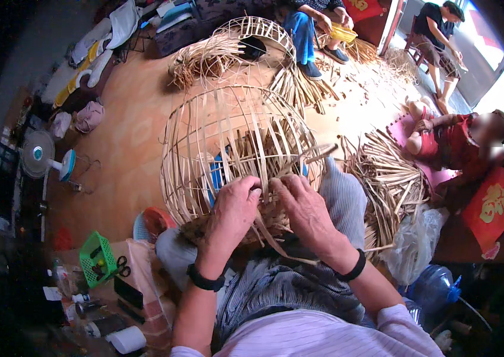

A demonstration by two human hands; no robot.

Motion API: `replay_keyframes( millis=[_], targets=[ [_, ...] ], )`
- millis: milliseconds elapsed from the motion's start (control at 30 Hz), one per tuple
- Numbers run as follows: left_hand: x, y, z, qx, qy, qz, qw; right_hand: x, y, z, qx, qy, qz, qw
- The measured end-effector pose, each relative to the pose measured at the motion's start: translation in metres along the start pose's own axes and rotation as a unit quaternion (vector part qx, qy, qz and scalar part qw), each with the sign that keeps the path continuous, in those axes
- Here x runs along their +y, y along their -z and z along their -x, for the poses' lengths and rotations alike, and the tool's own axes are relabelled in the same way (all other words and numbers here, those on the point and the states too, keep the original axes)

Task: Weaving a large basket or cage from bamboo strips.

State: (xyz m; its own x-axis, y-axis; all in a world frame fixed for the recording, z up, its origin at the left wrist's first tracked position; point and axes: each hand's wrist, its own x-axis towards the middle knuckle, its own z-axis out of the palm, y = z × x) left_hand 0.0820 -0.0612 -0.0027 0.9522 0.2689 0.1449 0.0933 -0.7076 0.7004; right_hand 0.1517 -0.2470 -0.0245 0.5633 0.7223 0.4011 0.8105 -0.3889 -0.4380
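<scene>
A large rounded basket frame (171, 169) of thin pale ribs stands in front of me, between my knees. Dry stalks show inside and behind its ribs. My left hand (235, 205) is closed at the near side of the frame, thumb and fingers pinching a flat dry strip (264, 172) that runs up along the ribs. Close to its right, my right hand (305, 208) is closed too, fingertips pressed on the weaving; exactly what they grip is partly hidden. A loose strip end (279, 247) hangs down between my wrists.
Bundles of dry stalks (386, 178) lie at the right. Another frame (264, 27) stands farther off. Left are a green basket (97, 259), scissors (122, 266) and a fan (39, 153). A person in red (448, 140) sits right; two more people sit at the back.
</scene>
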Motion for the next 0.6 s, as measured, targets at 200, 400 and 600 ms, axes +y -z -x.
replay_keyframes(
  millis=[200, 400, 600],
  targets=[
    [0.003, 0.011, -0.007, -0.119, 0.084, 0.018, 0.989, 0.009, -0.010, 0.005, -0.018, 0.047, 0.036, 0.998],
    [-0.008, 0.011, -0.011, -0.156, 0.106, 0.068, 0.980, 0.008, -0.009, 0.003, 0.011, 0.021, -0.035, 0.999],
    [0.000, 0.007, -0.013, -0.142, 0.121, 0.131, 0.974, 0.008, -0.008, 0.002, 0.005, -0.002, -0.046, 0.999]
  ],
)
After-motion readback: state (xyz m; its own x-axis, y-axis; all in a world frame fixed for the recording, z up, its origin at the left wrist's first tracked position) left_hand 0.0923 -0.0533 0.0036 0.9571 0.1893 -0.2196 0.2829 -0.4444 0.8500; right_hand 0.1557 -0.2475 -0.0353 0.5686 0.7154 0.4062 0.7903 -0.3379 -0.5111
